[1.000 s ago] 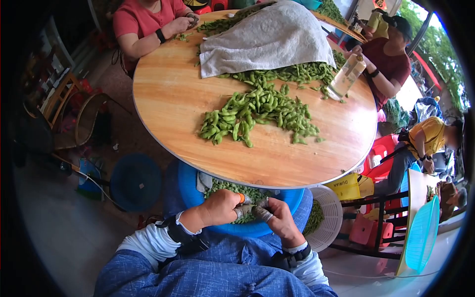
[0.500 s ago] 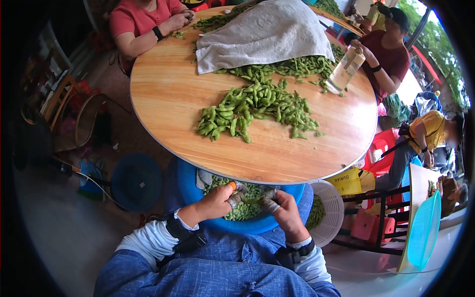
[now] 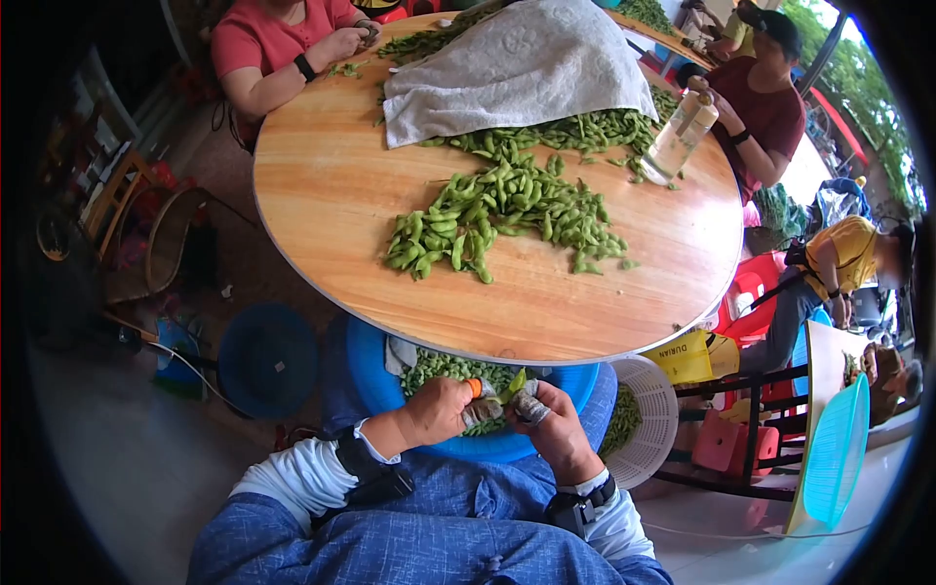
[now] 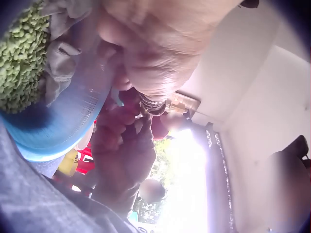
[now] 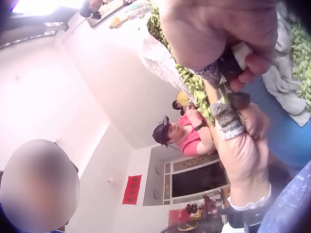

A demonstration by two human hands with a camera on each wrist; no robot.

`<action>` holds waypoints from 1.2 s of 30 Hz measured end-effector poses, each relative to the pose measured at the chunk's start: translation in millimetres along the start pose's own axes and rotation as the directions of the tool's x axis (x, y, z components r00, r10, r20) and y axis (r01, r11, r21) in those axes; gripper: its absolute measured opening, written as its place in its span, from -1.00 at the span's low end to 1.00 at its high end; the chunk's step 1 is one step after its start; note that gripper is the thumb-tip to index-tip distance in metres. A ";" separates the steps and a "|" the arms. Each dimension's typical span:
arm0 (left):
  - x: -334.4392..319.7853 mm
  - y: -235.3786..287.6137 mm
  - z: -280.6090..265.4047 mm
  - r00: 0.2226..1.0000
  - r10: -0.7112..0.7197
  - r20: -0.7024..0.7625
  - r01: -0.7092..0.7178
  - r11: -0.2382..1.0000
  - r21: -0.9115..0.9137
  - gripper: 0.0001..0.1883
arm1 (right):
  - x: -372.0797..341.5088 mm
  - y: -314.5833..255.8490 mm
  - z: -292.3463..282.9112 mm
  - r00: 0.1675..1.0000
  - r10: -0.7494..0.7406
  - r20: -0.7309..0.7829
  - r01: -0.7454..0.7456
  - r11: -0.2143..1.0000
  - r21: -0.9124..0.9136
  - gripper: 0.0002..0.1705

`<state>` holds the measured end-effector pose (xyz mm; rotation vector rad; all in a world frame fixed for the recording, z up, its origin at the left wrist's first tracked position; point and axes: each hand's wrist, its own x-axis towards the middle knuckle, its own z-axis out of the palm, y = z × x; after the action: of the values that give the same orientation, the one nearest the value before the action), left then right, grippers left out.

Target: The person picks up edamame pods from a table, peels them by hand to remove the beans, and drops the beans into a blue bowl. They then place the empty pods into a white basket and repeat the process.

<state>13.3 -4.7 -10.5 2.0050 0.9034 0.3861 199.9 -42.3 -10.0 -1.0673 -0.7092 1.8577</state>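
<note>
Over a blue basin in the lap, the left hand and the right hand face each other, fingertips close together. Between them they pinch a green edamame pod, which pokes up between the thumbs. Grey knitted covers wrap the thumbs, such as the left thumb's cover, and an orange band circles a left finger. Shelled beans fill the basin below, with a grey cloth at its left rim. In the left wrist view the fingertips are mostly in shadow.
The round wooden table overhangs the basin's far side. On it lie a heap of pods, a grey towel over more pods, and a bottle. A white basket stands right of the lap. Two people sit across the table.
The hands drew apart with a pod stretched between them, then came back close together. A bright green pod now sticks up between the fingertips. The person at right keeps a hand near the bottle's top.
</note>
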 end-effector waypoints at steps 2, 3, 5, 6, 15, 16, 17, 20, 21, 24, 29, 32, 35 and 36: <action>-2.0 6.4 -1.2 1.000 0.017 0.024 -0.022 0.969 0.244 -0.77 | 0.5 -2.2 0.2 1.000 -0.024 0.008 0.024 0.999 -0.043 -0.81; -2.7 11.7 -3.4 0.999 0.022 0.023 -0.027 0.968 0.251 -0.77 | 0.4 -4.0 0.6 0.999 -0.036 0.012 0.037 0.997 -0.065 -0.82; -3.1 21.2 -8.8 0.999 0.032 0.023 -0.037 0.963 0.266 -0.76 | 0.8 -8.2 3.2 0.998 -0.064 0.014 0.065 0.991 -0.116 -0.80; -3.2 22.4 -9.6 0.999 0.038 0.000 -0.037 0.963 0.266 -0.78 | 0.0 -10.5 4.8 0.997 -0.079 0.016 0.080 0.987 -0.141 -0.80; -2.2 27.2 -4.6 0.971 0.159 -0.176 -0.088 0.931 0.354 -0.87 | -10.1 -14.1 7.0 0.993 -0.067 0.096 0.083 0.982 -0.172 -0.71; -2.8 27.8 -5.0 0.967 0.182 -0.180 -0.102 0.919 0.381 -0.88 | -9.7 -14.2 7.1 0.993 -0.058 0.105 0.076 0.981 -0.177 -0.70; -3.1 28.7 -5.3 0.961 0.206 -0.183 -0.117 0.906 0.407 -0.89 | -9.7 -15.0 8.6 0.993 -0.059 0.107 0.076 0.983 -0.166 -0.71; -3.2 31.7 -6.5 0.961 0.217 -0.169 -0.118 0.881 0.459 -0.93 | -9.8 -16.8 11.6 0.992 -0.056 0.111 0.072 0.987 -0.146 -0.71; -3.1 30.4 -5.4 0.960 0.225 -0.167 -0.123 0.873 0.473 -0.94 | -9.5 -16.6 11.1 0.992 -0.053 0.112 0.069 0.987 -0.147 -0.72; -2.5 24.7 -1.3 0.949 0.267 -0.167 -0.149 0.848 0.508 -0.94 | -9.2 -16.4 11.7 0.994 -0.048 0.098 0.062 0.986 -0.155 -0.74; -1.9 25.4 -2.1 0.921 0.357 -0.156 -0.220 0.807 0.548 -0.91 | -7.3 -10.6 9.0 0.996 -0.039 0.074 0.051 0.985 -0.164 -0.84; -3.8 22.1 -2.1 0.917 0.377 -0.130 -0.249 0.795 0.552 -0.91 | -6.4 -10.7 12.7 0.998 -0.020 0.054 0.028 0.988 -0.155 -0.87; -5.7 12.0 2.3 0.925 0.368 -0.095 -0.256 0.787 0.562 -0.91 | -3.2 -5.0 11.3 0.999 0.005 0.044 0.002 0.988 -0.152 -0.87; -5.8 11.5 4.0 0.921 0.366 -0.136 -0.244 0.812 0.530 -0.90 | -2.3 -4.2 10.3 0.999 0.012 0.049 -0.004 0.989 -0.148 -0.86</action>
<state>16.8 -15.2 -2.9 2.6551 0.8822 0.6279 193.1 -43.0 -0.9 -1.1224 -0.8847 1.8670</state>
